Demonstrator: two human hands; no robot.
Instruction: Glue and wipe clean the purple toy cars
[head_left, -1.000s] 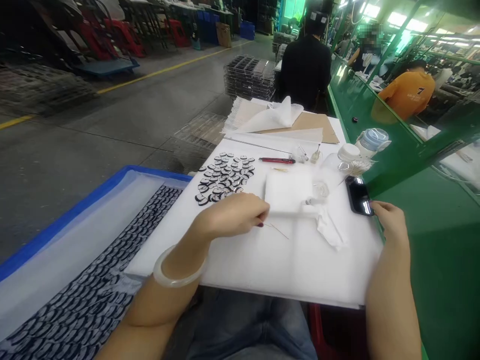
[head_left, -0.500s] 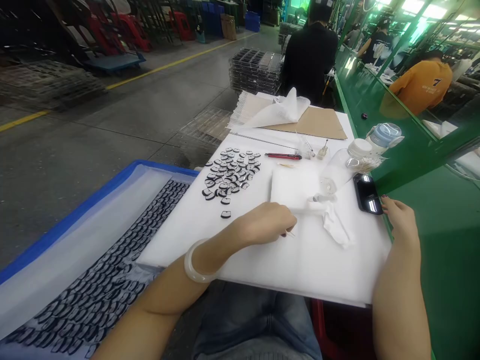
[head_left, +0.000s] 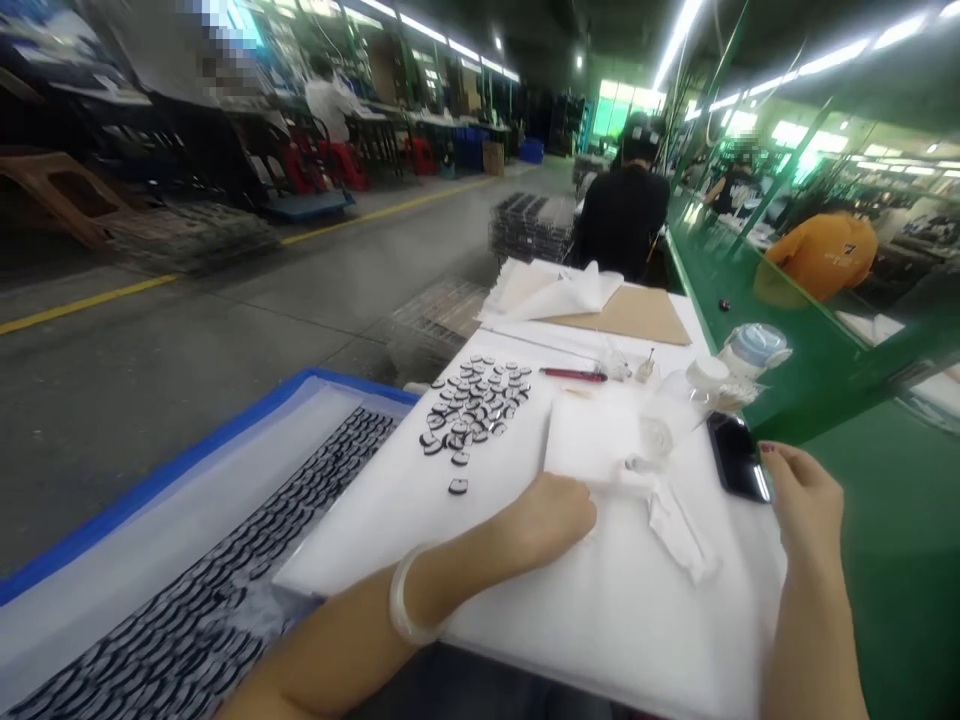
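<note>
My left hand [head_left: 555,515] is closed in a loose fist over the white foam-covered table [head_left: 600,620], by the near edge of a white pad [head_left: 589,440]. A thin stick poked from its fingers a moment earlier; the hand hides it now. To the right, my right hand [head_left: 806,495] has its fingers bent together at the table's right edge, fingertips close beside a black phone [head_left: 739,458]. What those fingers hold, if anything, is hidden. A crumpled white cloth [head_left: 679,525] lies between the hands. Small dark curved pieces [head_left: 476,400] are scattered left of the pad.
Rows of similar dark pieces [head_left: 247,535] fill a blue-edged tray [head_left: 187,450] at the lower left. A red pen [head_left: 574,375], a clear bottle [head_left: 705,375], a blue-lidded jar [head_left: 757,345] and cardboard [head_left: 630,315] occupy the table's far side. A person in black [head_left: 626,210] sits beyond.
The view has tilted upward, so the table sits lower in the picture. My left hand stays near the pad, and the stick's tip no longer shows. My right hand remains beside the phone.
</note>
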